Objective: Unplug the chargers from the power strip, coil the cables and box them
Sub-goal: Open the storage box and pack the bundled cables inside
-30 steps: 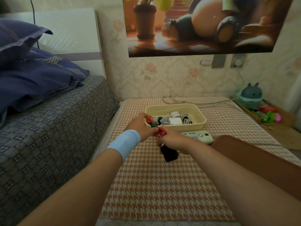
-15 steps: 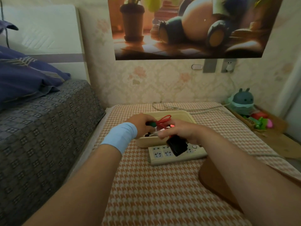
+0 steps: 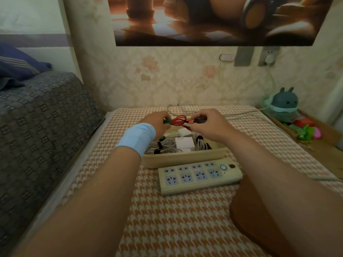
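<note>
Hands meet over the far half of the box (image 3: 185,157), seen from the head camera, and between them they hold a red cable (image 3: 179,120) gathered into a small flat bundle of loops. The left hand (image 3: 157,123) has its fingers curled and pinches the end of the bundle that carries a green band (image 3: 167,121). The right hand (image 3: 209,125) is likewise closed, its fingertips pinching a black charger (image 3: 201,120) at the other end. Holding both ends seems meant to keep the loops from springing apart while the bundle hangs above the box, ready to go down.

The bundle's long axis runs left to right, roughly along the box's long side, with the green end to the left and the charger to the right. It is clear of the contents below. Inside the box lie white cables (image 3: 163,145), coiled and tied, and a white charger (image 3: 184,142), so most of the packing looks done.

On the near side of the box, just beside its wall and nearly parallel to it, lies the power strip (image 3: 200,175). Every socket in sight is bare, and its switch end points right.
</note>
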